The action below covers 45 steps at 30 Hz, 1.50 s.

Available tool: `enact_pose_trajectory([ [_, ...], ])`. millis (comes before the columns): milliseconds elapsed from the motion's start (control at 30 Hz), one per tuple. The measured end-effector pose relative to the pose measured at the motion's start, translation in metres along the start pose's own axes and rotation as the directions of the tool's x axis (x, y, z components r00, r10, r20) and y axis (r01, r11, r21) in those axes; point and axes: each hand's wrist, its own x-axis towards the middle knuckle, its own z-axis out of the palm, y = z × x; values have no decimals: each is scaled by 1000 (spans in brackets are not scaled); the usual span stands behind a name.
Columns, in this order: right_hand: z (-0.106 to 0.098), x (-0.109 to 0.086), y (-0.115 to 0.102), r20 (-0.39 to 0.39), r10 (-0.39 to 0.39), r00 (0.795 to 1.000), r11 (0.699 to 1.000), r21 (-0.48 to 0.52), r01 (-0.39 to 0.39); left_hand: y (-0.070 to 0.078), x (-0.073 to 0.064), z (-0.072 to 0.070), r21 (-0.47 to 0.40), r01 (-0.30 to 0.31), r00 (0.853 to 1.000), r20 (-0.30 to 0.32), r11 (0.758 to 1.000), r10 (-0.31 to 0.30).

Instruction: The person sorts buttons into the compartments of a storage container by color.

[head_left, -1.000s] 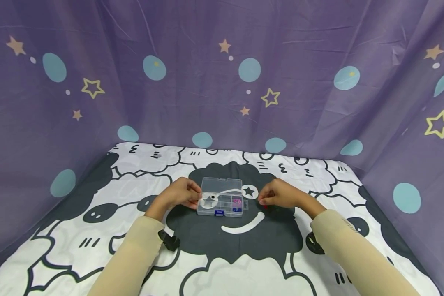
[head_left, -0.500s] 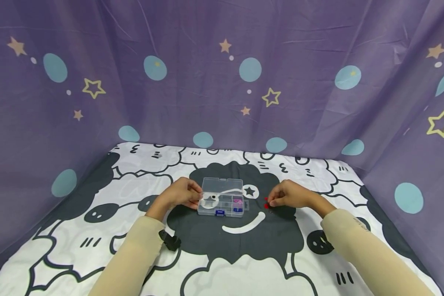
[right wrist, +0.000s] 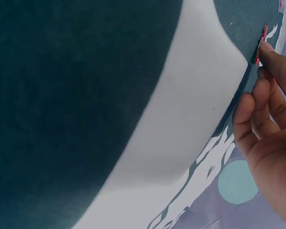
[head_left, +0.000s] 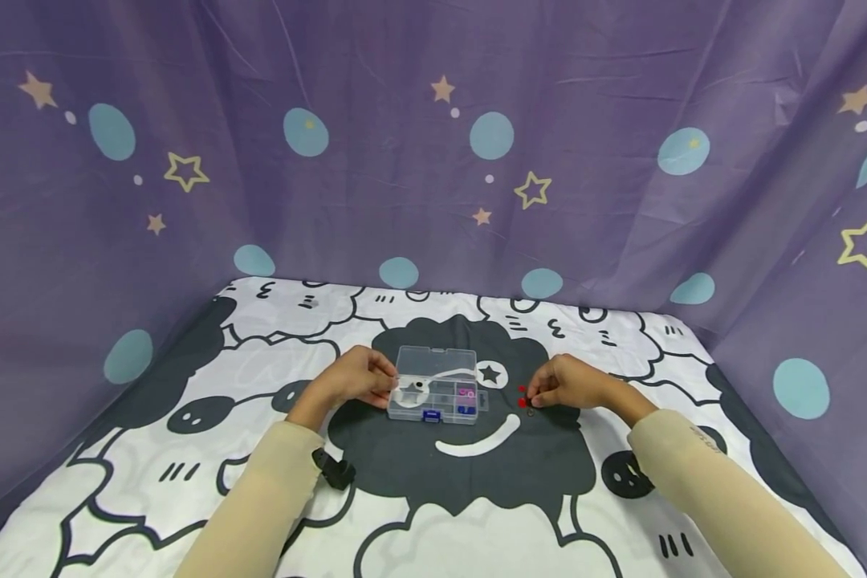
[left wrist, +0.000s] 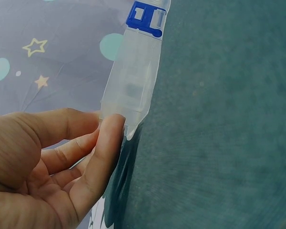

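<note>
A clear plastic compartment box (head_left: 442,405) lies with its lid (head_left: 437,360) raised behind it and a blue latch (head_left: 431,416) at its front. My left hand (head_left: 361,376) grips its left end; in the left wrist view, thumb and fingers meet at the box's corner. Small pink pieces (head_left: 466,393) and blue pieces (head_left: 466,409) sit in compartments on the right. To the right of the box, my right hand (head_left: 563,381) has its fingers bent down to the cloth beside small red pieces (head_left: 522,402). I cannot tell whether a piece is between its fingertips.
A cloth (head_left: 470,474) printed with cartoon sheep covers the surface. Near the right fingertips lies a small ring-like piece (head_left: 530,412). A purple star-print curtain (head_left: 405,160) hangs behind and along both sides. A black device (head_left: 334,470) is by the left sleeve.
My right hand has shifted slightly right, uncovering red pieces and the small ring-like piece beside its fingertips. The left hand keeps its hold on the box.
</note>
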Motion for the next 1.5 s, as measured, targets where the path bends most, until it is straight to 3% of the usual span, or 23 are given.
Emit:
enact_pose_trajectory([
  [800,3,10,-12,69,-8,998,990,-142,18,-1,1,0,7,-1,1000,-6,1000,1],
  [1500,2,11,-11,77,-14,997,991,-128,24,-1,1,0,7,9,1000,-10,1000,-9],
])
